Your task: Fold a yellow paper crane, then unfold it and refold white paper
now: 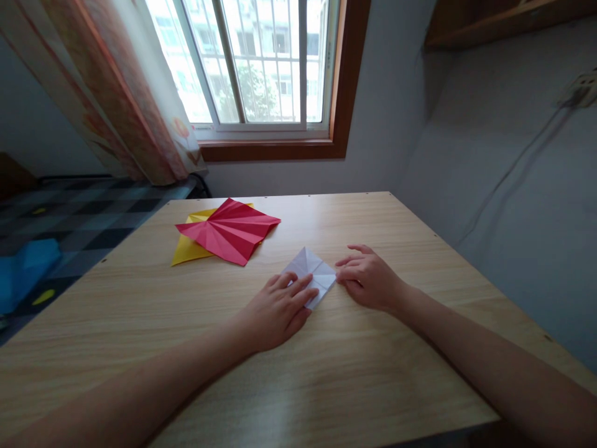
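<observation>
Resting flat on a wooden table (140,323), the left hand (278,310) lies palm down with its fingers spread over the near-left part of a small white folded paper (311,269). That hand is open and pressing, not gripping. The right hand (368,277) sits just to the right of the paper, knuckles up, with its fingertips (340,272) meeting the paper's right corner; whether they pinch an edge or only touch it is hard to tell from this angle, as the fingers hide the contact. The two hands are close together but not touching each other, with the white paper between them.

The white paper lies flat on the table, creased into triangular sections that meet near its middle, its far corner pointing away from the hands.

Farther from the hands and off to the left, a red pleated paper (231,229) lies spread on the table, well apart from the white one. It overlaps a yellow paper (186,250), whose edges show at its near-left and far sides.

Beyond the table's far edge stands a window (261,62), with a patterned curtain (116,93) hanging on its left side.
</observation>
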### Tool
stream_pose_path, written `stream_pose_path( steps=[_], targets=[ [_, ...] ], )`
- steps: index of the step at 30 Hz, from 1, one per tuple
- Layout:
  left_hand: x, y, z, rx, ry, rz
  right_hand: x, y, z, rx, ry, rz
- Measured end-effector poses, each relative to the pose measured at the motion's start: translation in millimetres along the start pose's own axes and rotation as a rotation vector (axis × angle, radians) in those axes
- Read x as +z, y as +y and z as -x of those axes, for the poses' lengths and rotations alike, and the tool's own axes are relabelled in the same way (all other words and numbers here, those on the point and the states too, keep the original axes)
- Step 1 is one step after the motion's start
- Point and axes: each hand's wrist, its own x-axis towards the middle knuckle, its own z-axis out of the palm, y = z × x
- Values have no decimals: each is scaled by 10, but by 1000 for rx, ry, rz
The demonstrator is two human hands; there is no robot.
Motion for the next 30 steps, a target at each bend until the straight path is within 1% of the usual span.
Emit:
stream_pose_path(
  steps=[6,11,15,23,26,30],
  targets=[
    [-25,10,-9,5,18,-26,-37,-61,-27,23,-25,-23],
    [-66,90,-32,53,-3,-68,-64,-95,-50,45,-35,-7],
    [-75,135,-28,53,-11,-80,-53,-92,-45,36,-38,10],
    [-78,130,-20,70,0,-84,-28,-81,-37,45,-43,36],
    [-54,113,-18,83,19,-76,1,-67,-50,88,-11,39],
    [-13,95,-1,105,56,-62,58,-34,-64,221,25,75]
  ],
)
